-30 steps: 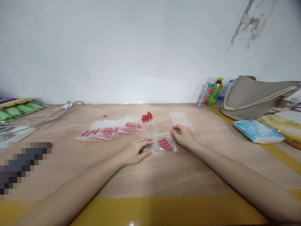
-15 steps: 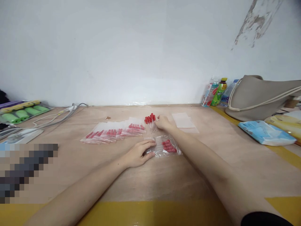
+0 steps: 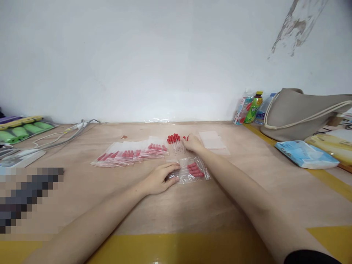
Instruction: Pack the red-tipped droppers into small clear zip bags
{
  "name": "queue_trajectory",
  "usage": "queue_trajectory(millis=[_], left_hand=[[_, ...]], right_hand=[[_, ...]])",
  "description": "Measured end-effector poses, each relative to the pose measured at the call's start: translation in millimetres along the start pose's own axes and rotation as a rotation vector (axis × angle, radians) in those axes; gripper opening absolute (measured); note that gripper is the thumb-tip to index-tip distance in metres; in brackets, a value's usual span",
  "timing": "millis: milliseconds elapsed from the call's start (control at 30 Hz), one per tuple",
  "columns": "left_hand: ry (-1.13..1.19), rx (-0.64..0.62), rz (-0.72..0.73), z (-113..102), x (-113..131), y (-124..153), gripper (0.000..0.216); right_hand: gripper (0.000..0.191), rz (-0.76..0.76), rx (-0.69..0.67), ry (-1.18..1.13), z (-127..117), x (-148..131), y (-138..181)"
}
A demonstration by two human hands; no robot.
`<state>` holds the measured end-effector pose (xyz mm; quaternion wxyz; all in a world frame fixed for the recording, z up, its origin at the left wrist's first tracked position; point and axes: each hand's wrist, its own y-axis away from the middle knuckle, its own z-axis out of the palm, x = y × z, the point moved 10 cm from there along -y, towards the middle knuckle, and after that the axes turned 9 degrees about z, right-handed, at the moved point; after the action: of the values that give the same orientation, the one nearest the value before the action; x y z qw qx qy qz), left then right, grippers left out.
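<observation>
Fingers of the right hand [image 3: 194, 143] appear closed on a red-capped dropper [image 3: 186, 138] beside the loose pile [image 3: 174, 141]. The part-filled clear bag [image 3: 196, 169] is pinned flat to the table [image 3: 192, 209] by the left hand [image 3: 159, 179]. Bag filling is judged in hand; an opened bag mouth is called for.

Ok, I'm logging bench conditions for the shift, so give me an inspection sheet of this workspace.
Surface: wooden table, yellow tape along the near edge.
Job's things: clear bag holding red-capped droppers; loose droppers; row of filled bags; empty bags.
Clutter: bottles, grey bag, blue packet, green items.
Hands: left hand flat on the clear bag; right hand at the loose droppers.
Cables: grey cables far left.
Surroundings: white wall, scuffed top right.
</observation>
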<state>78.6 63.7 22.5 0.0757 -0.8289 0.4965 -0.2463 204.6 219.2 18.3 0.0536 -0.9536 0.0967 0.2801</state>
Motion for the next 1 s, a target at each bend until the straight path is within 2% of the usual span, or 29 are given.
queue_trajectory(millis=[100, 267, 433, 500, 567, 667, 833, 1000], left_hand=[[-0.002, 0.003, 0.005, 0, 0, 1, 0.036], [-0.001, -0.001, -0.002, 0, 0, 1, 0.036], [0.002, -0.003, -0.011, 0, 0, 0, 0.036], [0.007, -0.001, -0.01, 0, 0, 0, 0.036], [0.011, 0.005, -0.007, -1, 0, 0, 0.036], [0.011, 0.011, -0.005, -1, -1, 1, 0.036], [0.012, 0.001, -0.012, 1, -3, 1, 0.036], [0.009, -0.005, -0.017, 0, -2, 0, 0.036]], right_hand=[[0.031, 0.006, 0.005, -0.016, 4, -1, -4], [0.04, 0.077, -0.008, -0.046, 3, 12, -13], [0.027, 0.09, -0.05, -0.131, -5, 20, -11], [0.038, 0.086, -0.034, -0.176, -14, 25, -4], [0.058, 0.073, -0.027, -0.247, -24, 36, 7], [0.079, 0.017, -0.011, -0.487, -42, 58, 29], [0.072, 0.008, 0.121, -0.847, -67, 104, 66], [0.064, 0.015, 0.172, -0.991, -69, 115, 81]])
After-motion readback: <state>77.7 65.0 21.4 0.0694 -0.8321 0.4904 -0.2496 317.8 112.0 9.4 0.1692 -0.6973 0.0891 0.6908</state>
